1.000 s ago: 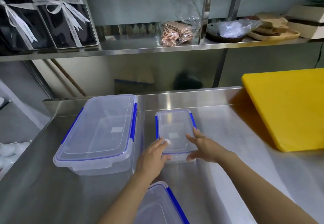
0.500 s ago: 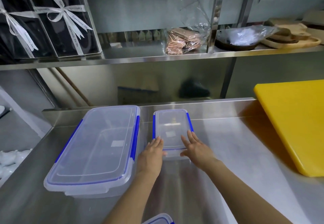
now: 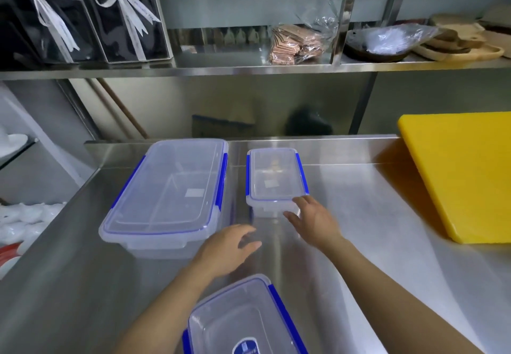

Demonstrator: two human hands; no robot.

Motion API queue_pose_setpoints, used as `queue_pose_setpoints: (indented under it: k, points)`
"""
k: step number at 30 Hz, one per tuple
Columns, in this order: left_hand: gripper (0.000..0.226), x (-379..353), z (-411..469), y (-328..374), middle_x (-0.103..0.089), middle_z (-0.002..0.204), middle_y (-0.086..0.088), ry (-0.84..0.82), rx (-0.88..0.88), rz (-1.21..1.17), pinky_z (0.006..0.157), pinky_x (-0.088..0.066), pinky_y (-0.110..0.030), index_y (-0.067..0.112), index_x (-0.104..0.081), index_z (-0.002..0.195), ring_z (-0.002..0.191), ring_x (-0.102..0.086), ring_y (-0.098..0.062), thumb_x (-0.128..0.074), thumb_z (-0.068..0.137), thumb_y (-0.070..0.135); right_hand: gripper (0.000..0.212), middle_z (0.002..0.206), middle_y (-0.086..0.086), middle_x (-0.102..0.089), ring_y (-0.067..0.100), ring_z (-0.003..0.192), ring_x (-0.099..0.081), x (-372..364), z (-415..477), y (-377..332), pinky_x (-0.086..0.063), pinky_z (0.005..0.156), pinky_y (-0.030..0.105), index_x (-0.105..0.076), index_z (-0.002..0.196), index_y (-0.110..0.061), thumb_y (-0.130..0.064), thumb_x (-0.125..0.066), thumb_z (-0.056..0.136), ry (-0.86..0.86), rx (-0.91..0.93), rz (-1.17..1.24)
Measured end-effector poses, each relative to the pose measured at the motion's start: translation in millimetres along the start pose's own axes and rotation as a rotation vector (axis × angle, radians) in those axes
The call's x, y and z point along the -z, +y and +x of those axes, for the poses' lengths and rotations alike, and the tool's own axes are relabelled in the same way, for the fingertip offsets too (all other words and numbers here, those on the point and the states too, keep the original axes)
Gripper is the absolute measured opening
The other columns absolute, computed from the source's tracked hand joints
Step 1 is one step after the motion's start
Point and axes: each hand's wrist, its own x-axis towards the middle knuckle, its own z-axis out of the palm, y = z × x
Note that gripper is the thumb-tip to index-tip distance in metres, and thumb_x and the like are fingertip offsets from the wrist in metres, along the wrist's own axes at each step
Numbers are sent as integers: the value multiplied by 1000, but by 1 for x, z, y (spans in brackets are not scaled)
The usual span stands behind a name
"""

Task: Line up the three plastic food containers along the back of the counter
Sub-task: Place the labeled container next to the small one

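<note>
Our right hand (image 3: 313, 222) touched the small clear blue-clipped plastic container (image 3: 275, 180) with loose, spread fingers (image 3: 300, 201); our left hand (image 3: 226, 248) hovered empty, fingers released.

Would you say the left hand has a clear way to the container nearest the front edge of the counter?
Probably yes. The left hand hovers open over bare steel counter, just behind the front container. Nothing lies between them, and that container's lid is uncovered apart from the forearm passing its left corner.

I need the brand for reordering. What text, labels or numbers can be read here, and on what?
None is legible.
Blue oval label on the near container's lid: blurred.
Small stickers in the large container and small container: show no readable text.
Print on the gift-box ribbons: too small.
</note>
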Motion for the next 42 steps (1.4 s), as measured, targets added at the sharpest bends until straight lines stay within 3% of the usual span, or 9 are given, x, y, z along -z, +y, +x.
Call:
queue_pose_setpoints:
  k: [5, 8, 13, 19, 23, 27, 31, 34, 42]
  points:
    - [49, 13, -47, -22, -58, 132, -4, 127, 154, -146, 97, -45, -32, 18, -50, 129, 113, -57, -17, -55, 88, 44, 54, 126, 11, -59, 27, 107, -62, 4, -38, -13, -51, 90, 37, -49, 129, -14, -43, -60, 86, -393, -110, 369]
    - [84, 21, -67, -39, -42, 147, -9, -134, 398, 39, 103, -43, -40, 12, -33, 141, 126, -49, -27, -51, 79, 66, 68, 125, 14, -60, 29, 98, -66, 7, -63, -20, -57, 83, 41, -40, 136, -19, -49, -64, 80, -710, -151, 487]
    - [77, 16, -100, -35, -57, 125, -29, -513, 606, -219, 47, -58, -33, 0, -48, 123, 78, -72, -29, -63, 76, 58, 55, 125, 16, -63, 36, 105, -66, 4, -93, -30, -54, 89, 53, -45, 125, -27, -39, -71, 78, -990, -119, 439]
    - [72, -7, -94, -30, -63, 113, -19, -294, 520, -387, 42, -56, -29, 2, -36, 124, 56, -65, -21, -70, 77, 45, 40, 95, -1, -63, 27, 89, -68, 7, -114, -19, -59, 80, 48, -43, 116, -26, -20, -68, 84, -738, -152, 574]
    - [48, -34, -82, 4, -58, 119, -9, -27, 297, -632, 61, -51, -27, 13, -32, 112, 86, -60, -17, -70, 82, 19, 40, 102, 6, -64, 22, 84, -66, 7, -115, 15, -58, 82, 45, -47, 120, -18, -28, -64, 86, -305, -296, 631]
    - [82, -66, -78, 48, -48, 136, -2, -215, -18, -755, 98, -49, -31, 26, -36, 126, 115, -55, -9, -85, 61, 23, 54, 127, 14, -58, 31, 106, -60, 14, -123, 53, -53, 93, 45, -45, 131, -13, -36, -62, 85, 34, -419, 562]
    - [138, -86, -67, 62, 22, 154, 8, -387, -181, -462, 120, -4, -32, 25, 15, 146, 140, 24, -6, -87, 53, 30, 95, 149, 3, -26, 29, 131, -39, 34, -143, 72, -44, 104, 44, -26, 144, -26, -47, -77, 67, -130, -328, 440]
    - [145, -95, -61, 64, 46, 145, 0, -448, -218, -213, 120, -10, -35, 26, 32, 139, 124, 31, 1, -88, 57, 26, 123, 157, 4, 21, 29, 147, 2, 45, -159, 74, -25, 117, 47, 9, 146, -36, -51, -80, 62, -503, -257, 121]
    - [115, -102, -35, 80, -6, 146, -1, -182, -303, -90, 116, -26, -33, 15, -13, 146, 139, -10, -19, -86, 58, 28, 129, 158, 6, 20, 27, 147, 5, 61, -156, 78, -21, 116, 45, 15, 146, -31, -44, -82, 62, -508, -271, -105]
